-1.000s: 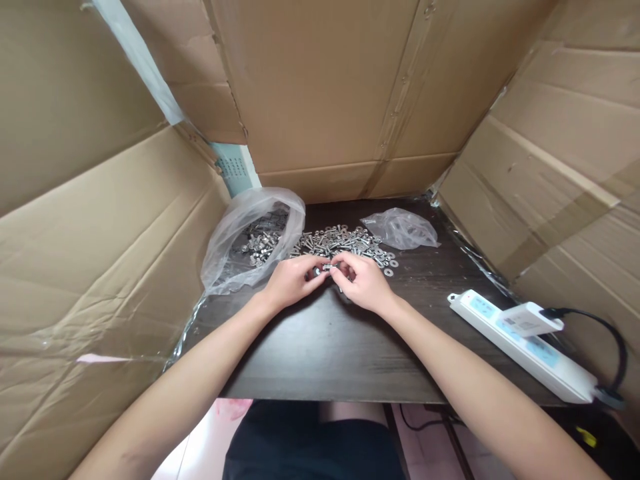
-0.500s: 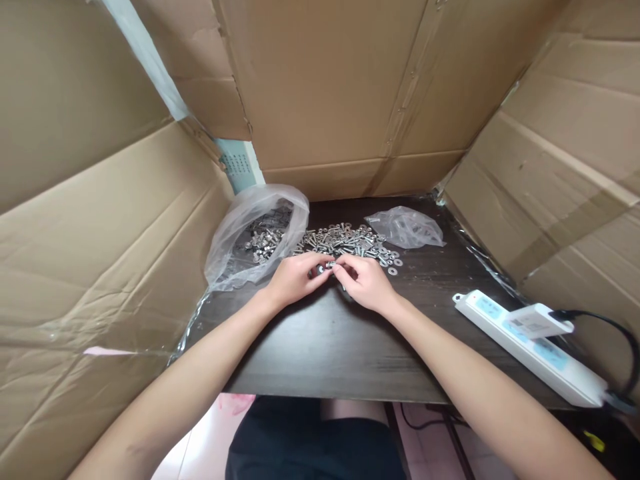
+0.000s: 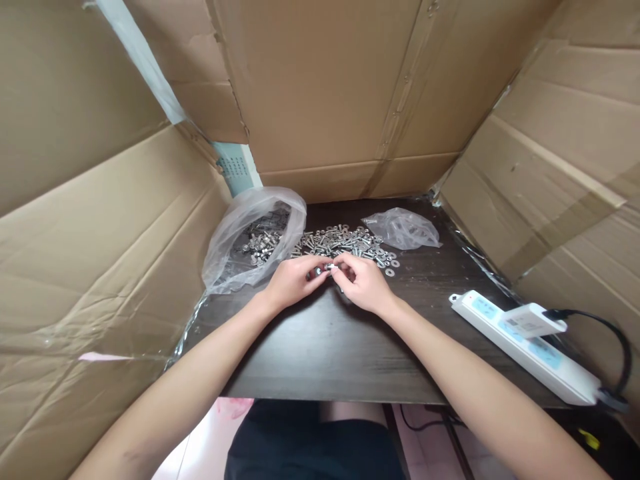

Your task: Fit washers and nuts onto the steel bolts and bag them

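My left hand (image 3: 293,281) and my right hand (image 3: 365,281) meet over the dark table, just in front of a pile of bolts, nuts and washers (image 3: 345,241). Between their fingertips is a small silver bolt (image 3: 331,267), pinched from both sides. Another bit of metal shows inside the curl of my left fingers, too blurred to name. Left of the pile, a clear plastic bag (image 3: 216,250) lies with its mouth open, and several metal fasteners (image 3: 265,247) are in it.
A second, crumpled plastic bag (image 3: 403,228) lies behind the pile on the right. At the right, a white power strip (image 3: 525,353) holds a plugged-in white adapter (image 3: 535,321) with a black cable. Cardboard walls (image 3: 330,87) enclose the table (image 3: 320,353) on three sides.
Both hands keep nearly the same place and pinch. The bolt between the fingertips shows slightly more brightly, and the whole view has shifted a little.
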Motion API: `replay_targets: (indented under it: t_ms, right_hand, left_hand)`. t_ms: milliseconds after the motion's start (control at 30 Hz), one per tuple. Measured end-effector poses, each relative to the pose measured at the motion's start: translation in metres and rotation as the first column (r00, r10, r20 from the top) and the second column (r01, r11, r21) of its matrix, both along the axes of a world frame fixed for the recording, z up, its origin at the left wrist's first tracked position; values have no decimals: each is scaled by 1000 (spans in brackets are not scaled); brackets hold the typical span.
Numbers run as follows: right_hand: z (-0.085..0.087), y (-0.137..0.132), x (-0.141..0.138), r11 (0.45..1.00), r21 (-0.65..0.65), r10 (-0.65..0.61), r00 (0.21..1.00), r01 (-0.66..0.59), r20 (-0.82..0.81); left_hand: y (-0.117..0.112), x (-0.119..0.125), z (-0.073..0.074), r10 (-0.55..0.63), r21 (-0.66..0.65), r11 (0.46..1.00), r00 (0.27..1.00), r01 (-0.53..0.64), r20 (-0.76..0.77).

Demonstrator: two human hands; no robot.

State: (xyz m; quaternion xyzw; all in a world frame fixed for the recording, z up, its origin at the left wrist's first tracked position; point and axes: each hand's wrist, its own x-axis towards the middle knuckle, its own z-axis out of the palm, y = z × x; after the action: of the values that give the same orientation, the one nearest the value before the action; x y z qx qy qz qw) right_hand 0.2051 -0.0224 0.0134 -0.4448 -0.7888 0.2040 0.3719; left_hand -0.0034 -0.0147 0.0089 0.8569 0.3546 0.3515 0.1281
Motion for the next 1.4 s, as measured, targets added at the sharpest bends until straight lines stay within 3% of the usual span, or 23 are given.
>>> replay_targets:
  t_ms: [367, 767, 1400]
  right_hand:
    - [2, 1, 1, 1000, -12, 5, 998, -4, 64]
    - [3, 0, 1, 1000, -29, 9, 1000, -9, -7]
    - [0, 1, 1, 1000, -22, 15, 999, -14, 36]
  left_hand:
    - [1, 0, -2, 5, 42, 999, 1000, -5, 8]
    - [-1, 0, 0, 10, 29, 1000, 1000, -10, 0]
    - [-1, 0, 0, -7, 34, 999, 1000, 6, 18]
